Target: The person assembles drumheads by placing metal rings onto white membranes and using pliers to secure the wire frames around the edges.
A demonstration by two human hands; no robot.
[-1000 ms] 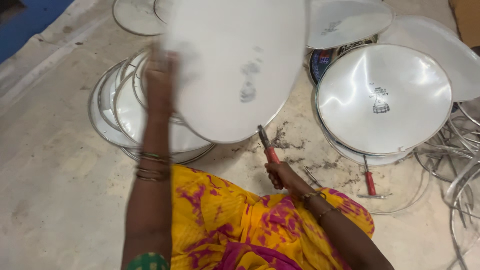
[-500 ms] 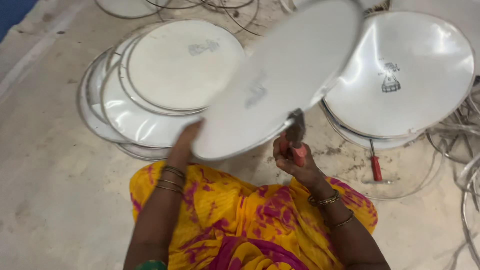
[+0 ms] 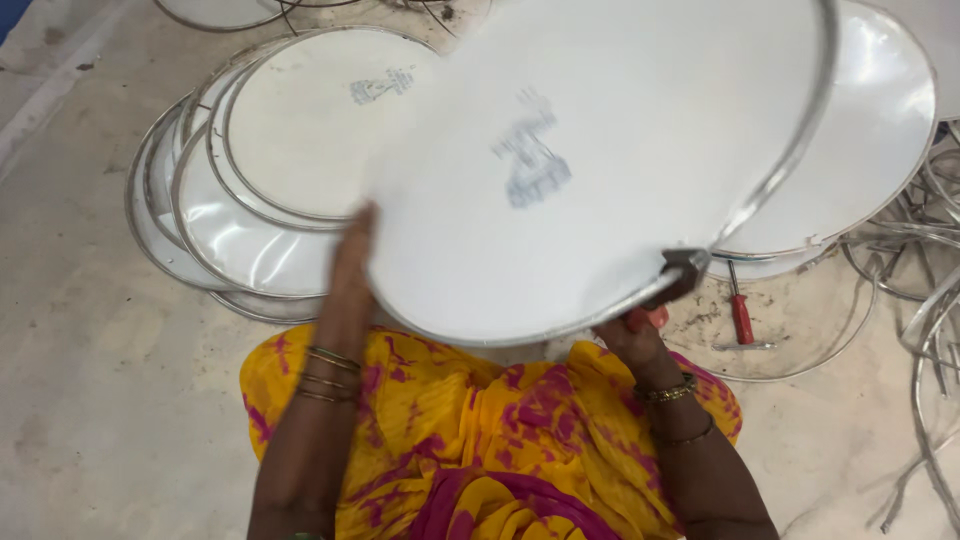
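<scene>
- The floor is pale, stained concrete, and I sit on it in a yellow and pink garment.
- A large white round disc with a thin metal rim fills the middle of the view. I hold it tilted above my lap, with a blurred grey print near its centre.
- A second white disc lies flat on the floor to the right, partly hidden behind the one I hold.
- A stack of discs lies on the floor to the left, several overlapping, their metal rims showing at the edges.
- Loose metal hoops lie in a tangle at the far right.
- My left hand presses flat against the held disc's left edge, fingers stretched up along it. Thin bangles ring that wrist.
- My right hand is closed around the red handle of a tool. Its dark metal head touches the disc's lower right rim.
- A red-handled screwdriver lies on the floor just right of that hand, below the second disc.
</scene>
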